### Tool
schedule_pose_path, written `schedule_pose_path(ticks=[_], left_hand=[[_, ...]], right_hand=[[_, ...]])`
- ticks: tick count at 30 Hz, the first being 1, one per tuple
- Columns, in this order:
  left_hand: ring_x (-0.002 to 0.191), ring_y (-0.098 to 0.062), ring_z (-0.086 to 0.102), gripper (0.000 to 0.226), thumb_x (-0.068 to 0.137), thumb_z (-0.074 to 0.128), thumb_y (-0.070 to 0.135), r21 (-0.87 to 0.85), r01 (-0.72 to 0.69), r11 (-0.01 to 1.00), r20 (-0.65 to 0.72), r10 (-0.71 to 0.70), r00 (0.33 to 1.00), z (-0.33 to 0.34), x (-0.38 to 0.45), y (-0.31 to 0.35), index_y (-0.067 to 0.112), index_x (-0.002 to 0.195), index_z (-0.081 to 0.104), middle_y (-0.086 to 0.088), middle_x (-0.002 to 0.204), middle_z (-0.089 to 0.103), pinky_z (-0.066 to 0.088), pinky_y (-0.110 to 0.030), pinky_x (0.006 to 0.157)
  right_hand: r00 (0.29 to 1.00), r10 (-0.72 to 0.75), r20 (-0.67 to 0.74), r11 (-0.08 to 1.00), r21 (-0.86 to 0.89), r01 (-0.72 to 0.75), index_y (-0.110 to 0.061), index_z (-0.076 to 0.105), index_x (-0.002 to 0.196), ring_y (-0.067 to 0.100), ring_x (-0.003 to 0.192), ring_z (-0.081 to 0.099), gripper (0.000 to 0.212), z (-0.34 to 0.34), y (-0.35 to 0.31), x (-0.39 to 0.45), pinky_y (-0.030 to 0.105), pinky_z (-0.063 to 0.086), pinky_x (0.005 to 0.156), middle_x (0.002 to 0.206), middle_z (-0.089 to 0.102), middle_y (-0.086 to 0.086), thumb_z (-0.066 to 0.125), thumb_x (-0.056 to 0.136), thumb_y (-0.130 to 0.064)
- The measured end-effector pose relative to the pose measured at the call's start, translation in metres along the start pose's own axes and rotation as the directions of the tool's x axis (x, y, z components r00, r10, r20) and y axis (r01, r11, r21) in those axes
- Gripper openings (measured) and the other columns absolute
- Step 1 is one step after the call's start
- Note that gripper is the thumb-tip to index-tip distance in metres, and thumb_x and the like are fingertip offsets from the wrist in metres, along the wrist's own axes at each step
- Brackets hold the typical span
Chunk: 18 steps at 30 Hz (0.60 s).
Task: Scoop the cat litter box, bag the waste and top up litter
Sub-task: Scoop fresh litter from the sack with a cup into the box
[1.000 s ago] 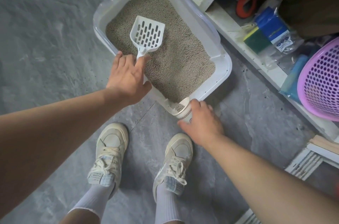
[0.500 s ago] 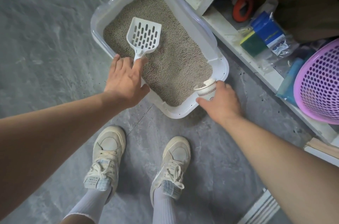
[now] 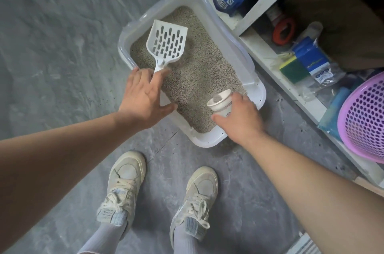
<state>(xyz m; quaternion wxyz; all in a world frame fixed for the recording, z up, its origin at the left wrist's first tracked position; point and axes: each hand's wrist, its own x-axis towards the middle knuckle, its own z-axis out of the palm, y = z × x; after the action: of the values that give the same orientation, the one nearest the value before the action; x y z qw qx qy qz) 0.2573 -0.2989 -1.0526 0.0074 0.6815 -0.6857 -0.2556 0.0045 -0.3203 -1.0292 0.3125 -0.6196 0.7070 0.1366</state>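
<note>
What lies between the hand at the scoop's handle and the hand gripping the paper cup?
Only bare litter inside the litter box separates the left hand from the right hand gripping the cup, as the head view shows.

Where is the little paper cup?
In the head view the cup is in the right hand, tipped over the near right corner of the litter box, right of the scoop.
</note>
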Motion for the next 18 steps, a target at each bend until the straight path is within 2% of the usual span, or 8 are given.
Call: schedule_pose_path(ticks=[4,7,9,11,16,18], left_hand=[[0.128,-0.036,0.042,0.094,0.075,0.078,0.058,-0.033,0.011,0.999,-0.006,-0.011,1.0,-0.001,-0.002,-0.002,0.019,0.149,0.034,-0.016,0.124,0.05,0.013,-0.049,0.123],[0.127,-0.035,0.042,0.099,0.072,0.081,0.059,-0.051,0.014,0.999,-0.003,-0.015,1.0,-0.001,-0.001,-0.001,0.019,0.149,0.034,-0.016,0.124,0.05,0.011,-0.048,0.124],[0.128,-0.034,0.042,0.101,0.071,0.08,0.061,-0.043,0.021,0.999,0.01,-0.021,1.0,-0.001,-0.001,-0.002,0.02,0.15,0.033,-0.015,0.124,0.049,0.01,-0.047,0.124],[0.129,-0.034,0.04,0.101,0.071,0.08,0.061,-0.046,0.029,0.998,0.02,-0.028,0.999,-0.001,-0.001,-0.003,0.021,0.15,0.032,-0.014,0.125,0.048,0.008,-0.046,0.125],[0.129,-0.034,0.041,0.102,0.07,0.081,0.062,-0.079,0.021,0.997,0.01,-0.02,1.0,0.003,0.0,-0.004,0.02,0.15,0.033,-0.013,0.124,0.049,0.008,-0.047,0.125],[0.129,-0.034,0.041,0.102,0.07,0.08,0.063,-0.076,0.022,0.997,0.016,-0.021,1.0,0.003,0.0,-0.005,0.021,0.15,0.032,-0.013,0.125,0.048,0.009,-0.047,0.125]], right_hand=[[0.997,0.045,-0.058,0.996,0.077,-0.041,-0.013,0.049,0.128,0.034,0.119,0.055,0.075,-0.007,-0.024,0.011,0.042,0.048,0.094,0.126,0.058,0.011,0.078,0.073,-0.056],[0.985,-0.153,0.078,0.985,-0.069,0.158,-0.012,0.048,0.131,0.033,0.12,0.052,0.075,0.003,-0.043,0.003,0.042,0.046,0.097,0.129,0.055,0.011,0.076,0.076,-0.055],[0.976,-0.19,0.108,0.975,-0.092,0.2,-0.013,0.048,0.13,0.034,0.12,0.052,0.073,0.008,-0.052,0.003,0.042,0.046,0.097,0.128,0.055,0.011,0.075,0.077,-0.055],[0.987,-0.146,0.06,0.987,-0.052,0.15,-0.012,0.049,0.13,0.034,0.118,0.054,0.075,0.006,-0.055,0.011,0.043,0.048,0.097,0.127,0.056,0.011,0.076,0.076,-0.056],[0.993,0.097,-0.074,0.993,0.073,-0.092,-0.01,0.051,0.128,0.036,0.118,0.057,0.079,-0.007,-0.046,0.035,0.044,0.05,0.094,0.125,0.059,0.013,0.079,0.072,-0.058],[0.996,0.061,-0.06,0.998,0.039,-0.059,-0.01,0.05,0.129,0.036,0.119,0.056,0.08,-0.006,-0.046,0.032,0.044,0.05,0.096,0.126,0.058,0.012,0.079,0.072,-0.058]])
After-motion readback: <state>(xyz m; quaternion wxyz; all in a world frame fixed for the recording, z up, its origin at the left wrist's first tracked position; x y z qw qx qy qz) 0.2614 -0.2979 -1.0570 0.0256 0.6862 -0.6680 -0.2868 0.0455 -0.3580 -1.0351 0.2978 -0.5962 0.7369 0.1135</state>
